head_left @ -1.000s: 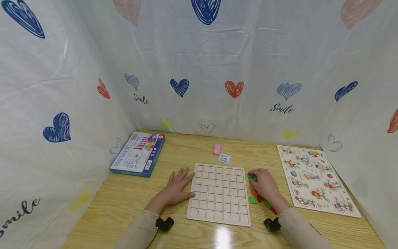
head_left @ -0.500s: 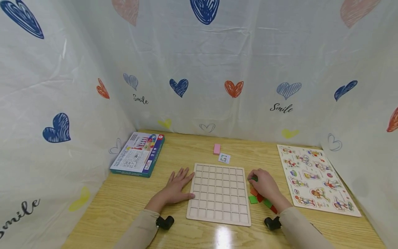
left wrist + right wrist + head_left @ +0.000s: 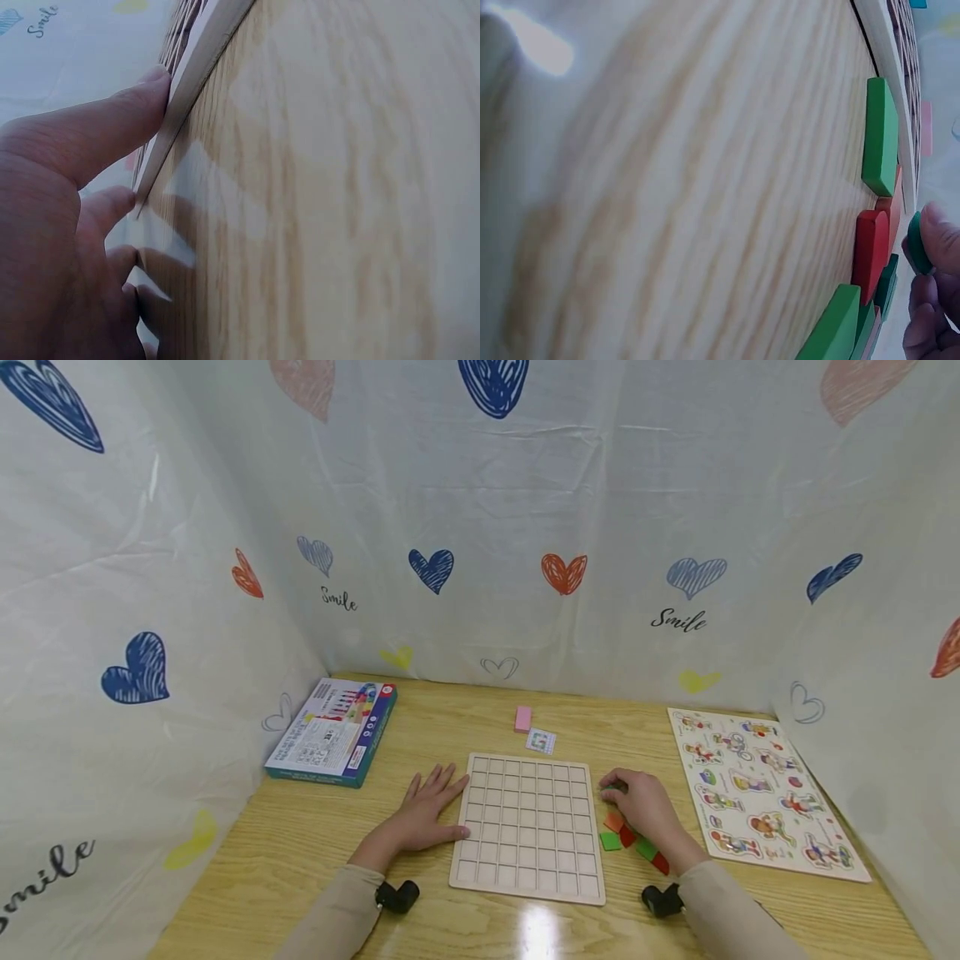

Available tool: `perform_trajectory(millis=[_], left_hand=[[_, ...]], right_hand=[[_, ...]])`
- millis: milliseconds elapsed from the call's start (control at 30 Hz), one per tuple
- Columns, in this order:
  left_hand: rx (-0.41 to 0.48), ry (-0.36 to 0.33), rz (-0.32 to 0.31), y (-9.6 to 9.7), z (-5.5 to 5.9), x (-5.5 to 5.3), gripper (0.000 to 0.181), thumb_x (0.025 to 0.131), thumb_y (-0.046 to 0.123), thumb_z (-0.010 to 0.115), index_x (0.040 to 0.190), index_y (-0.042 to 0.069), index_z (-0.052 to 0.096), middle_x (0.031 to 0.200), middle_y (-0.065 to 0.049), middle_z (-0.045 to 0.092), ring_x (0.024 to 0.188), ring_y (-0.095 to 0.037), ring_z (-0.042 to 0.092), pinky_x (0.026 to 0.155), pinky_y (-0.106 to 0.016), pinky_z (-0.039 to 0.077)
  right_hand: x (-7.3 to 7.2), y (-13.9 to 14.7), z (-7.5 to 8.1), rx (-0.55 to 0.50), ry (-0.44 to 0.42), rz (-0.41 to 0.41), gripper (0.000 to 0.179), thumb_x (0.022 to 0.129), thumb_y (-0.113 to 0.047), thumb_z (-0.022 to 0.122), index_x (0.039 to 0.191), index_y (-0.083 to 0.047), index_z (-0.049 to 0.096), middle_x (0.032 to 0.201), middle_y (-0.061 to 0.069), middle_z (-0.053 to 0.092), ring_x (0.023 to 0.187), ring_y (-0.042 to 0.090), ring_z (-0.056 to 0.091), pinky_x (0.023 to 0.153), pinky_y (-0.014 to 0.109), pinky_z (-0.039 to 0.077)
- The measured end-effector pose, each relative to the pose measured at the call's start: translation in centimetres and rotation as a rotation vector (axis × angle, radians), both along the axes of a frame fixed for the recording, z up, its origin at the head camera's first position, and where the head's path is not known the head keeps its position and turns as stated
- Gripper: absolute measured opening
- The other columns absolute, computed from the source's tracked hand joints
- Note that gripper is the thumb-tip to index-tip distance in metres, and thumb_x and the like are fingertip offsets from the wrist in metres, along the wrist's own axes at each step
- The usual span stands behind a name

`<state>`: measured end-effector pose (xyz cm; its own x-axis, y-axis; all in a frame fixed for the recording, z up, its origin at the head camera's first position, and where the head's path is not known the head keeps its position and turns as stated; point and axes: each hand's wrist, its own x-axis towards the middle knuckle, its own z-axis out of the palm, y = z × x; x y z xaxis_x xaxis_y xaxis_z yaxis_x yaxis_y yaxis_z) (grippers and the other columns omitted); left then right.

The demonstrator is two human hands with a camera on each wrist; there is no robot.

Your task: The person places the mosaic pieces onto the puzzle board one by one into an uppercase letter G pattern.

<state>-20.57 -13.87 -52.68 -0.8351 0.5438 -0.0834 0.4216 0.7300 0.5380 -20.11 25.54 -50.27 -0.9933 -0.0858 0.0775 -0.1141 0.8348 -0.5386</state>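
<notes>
A pale wooden grid board [image 3: 528, 820] with small square cells lies on the wooden table. My left hand [image 3: 422, 812] is spread out flat at its left side; in the left wrist view the thumb [image 3: 142, 101] and a fingertip touch the board's edge. Just off the board's right edge, my right hand [image 3: 640, 802] pinches a small dark green piece [image 3: 918, 244] between thumb and fingers. Below that hand lie loose pieces: a light green square [image 3: 611, 841], an orange one [image 3: 613, 821], and red [image 3: 871, 251] and green ones, some partly hidden by the hand and wrist.
Behind the board are a pink block [image 3: 522, 719] and a small printed card [image 3: 541, 742]. A flat game box [image 3: 333, 732] lies at the back left. On the right is a large picture puzzle board [image 3: 759, 793]. A heart-print curtain [image 3: 480, 527] surrounds the table.
My right hand has shifted slightly right and towards me. The green piece, plainly visible before, is now mostly covered by the fingers in the head view. My left hand stays put.
</notes>
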Motion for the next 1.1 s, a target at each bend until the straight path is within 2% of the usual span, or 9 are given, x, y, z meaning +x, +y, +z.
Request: perform_trajectory(millis=[233,400,667,867,1100], left_hand=[[0.0,-0.006,0.004,0.0,0.1,0.1,0.086,0.094,0.054,0.066,0.162,0.016,0.03,0.169,-0.016,0.012,0.156,-0.038,0.003,0.122,-0.061,-0.004],[0.001,-0.016,0.01,0.0,0.1,0.2,0.088,0.092,0.054,0.068,0.162,0.017,0.03,0.17,-0.015,0.011,0.156,-0.037,0.002,0.122,-0.06,-0.005],[0.019,-0.039,0.023,0.0,0.2,0.2,0.097,0.086,0.057,0.075,0.163,0.02,0.029,0.17,-0.013,0.009,0.156,-0.035,0.0,0.122,-0.058,-0.008],[0.031,-0.039,0.04,0.1,0.2,0.2,0.098,0.083,0.057,0.078,0.162,0.02,0.032,0.17,-0.013,0.011,0.156,-0.034,0.001,0.123,-0.057,-0.008],[0.027,-0.039,0.041,0.1,0.1,0.1,0.099,0.082,0.058,0.078,0.162,0.02,0.032,0.17,-0.013,0.011,0.157,-0.034,0.0,0.123,-0.057,-0.009]], right_hand=[[0.0,0.1,-0.1,-0.015,-0.001,0.033,0.013,0.093,-0.008,0.073,0.106,-0.008,0.075,0.098,0.004,0.071,0.082,0.018,0.061,0.076,0.042,0.054],[-0.2,0.0,0.0,-0.035,0.024,0.033,0.009,0.095,-0.011,0.072,0.104,-0.01,0.073,0.091,0.0,0.065,0.076,0.014,0.055,0.068,0.033,0.049],[-0.8,-0.7,0.2,-0.062,0.017,0.073,0.014,0.097,-0.014,0.07,0.111,-0.011,0.071,0.082,-0.003,0.058,0.068,0.015,0.049,0.06,0.028,0.042],[-1.0,-1.7,0.2,-0.099,0.002,0.091,0.011,0.098,-0.016,0.07,0.108,-0.015,0.068,0.08,-0.004,0.059,0.068,0.013,0.051,0.062,0.028,0.042],[-1.4,-3.5,0.8,-0.123,-0.01,0.114,0.01,0.098,-0.016,0.069,0.108,-0.013,0.071,0.082,-0.001,0.066,0.069,0.012,0.054,0.062,0.029,0.045]])
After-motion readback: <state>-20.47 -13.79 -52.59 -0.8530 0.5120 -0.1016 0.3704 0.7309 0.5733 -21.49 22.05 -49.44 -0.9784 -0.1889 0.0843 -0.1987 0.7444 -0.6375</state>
